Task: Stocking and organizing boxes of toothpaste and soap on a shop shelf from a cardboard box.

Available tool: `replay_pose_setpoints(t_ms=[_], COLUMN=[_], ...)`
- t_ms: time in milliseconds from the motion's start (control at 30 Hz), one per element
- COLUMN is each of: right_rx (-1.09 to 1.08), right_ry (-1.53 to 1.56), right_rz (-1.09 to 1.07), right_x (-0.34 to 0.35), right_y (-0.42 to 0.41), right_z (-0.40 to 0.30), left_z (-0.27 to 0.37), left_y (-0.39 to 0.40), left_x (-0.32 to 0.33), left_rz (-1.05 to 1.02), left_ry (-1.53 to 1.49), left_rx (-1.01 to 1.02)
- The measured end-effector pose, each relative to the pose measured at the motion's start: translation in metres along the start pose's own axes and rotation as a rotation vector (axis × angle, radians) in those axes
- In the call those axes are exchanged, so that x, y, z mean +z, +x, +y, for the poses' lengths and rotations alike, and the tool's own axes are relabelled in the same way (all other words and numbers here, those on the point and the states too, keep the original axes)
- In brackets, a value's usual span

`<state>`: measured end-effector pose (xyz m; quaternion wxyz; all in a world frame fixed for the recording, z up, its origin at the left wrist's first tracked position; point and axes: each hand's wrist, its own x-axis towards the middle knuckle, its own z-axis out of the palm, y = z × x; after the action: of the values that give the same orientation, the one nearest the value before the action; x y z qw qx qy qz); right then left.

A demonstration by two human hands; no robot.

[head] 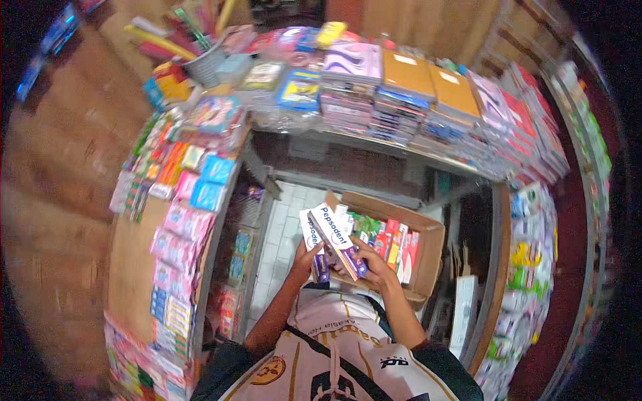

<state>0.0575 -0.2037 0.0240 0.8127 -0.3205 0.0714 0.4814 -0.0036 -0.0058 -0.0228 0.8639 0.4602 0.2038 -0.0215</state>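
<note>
In my left hand (304, 260) is a white and purple Pepsodent toothpaste box (312, 240), held by its lower part. A second Pepsodent toothpaste box (332, 225), tilted and overlapping the first, is gripped near its purple end by my right hand (373, 263). Both boxes are above the near left side of an open cardboard carton (426, 245). Inside the carton stand several green boxes (365, 226) and several red and white boxes (410, 255). My hands and the held boxes hide part of its contents.
Counters surround me on three sides. Stacked notebooks (406, 75) line the far one, beside a grey bucket (205, 65) of long colourful items. Pink packets (173, 245) lie along the left counter edge, and more packaged goods (524, 260) along the right. White floor tiles (281, 225) show below.
</note>
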Motion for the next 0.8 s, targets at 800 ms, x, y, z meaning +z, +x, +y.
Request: replay_pose_setpoints(t_ms=[800], right_rx=[0.339], right_ry=[-1.13], right_rz=[-1.199], right_x=[0.198], right_y=[0.126], right_z=[0.062], left_z=[0.089], left_y=[-0.251], left_x=[-0.184], left_rz=[0.366], left_ry=[-0.352], left_rx=[0.38])
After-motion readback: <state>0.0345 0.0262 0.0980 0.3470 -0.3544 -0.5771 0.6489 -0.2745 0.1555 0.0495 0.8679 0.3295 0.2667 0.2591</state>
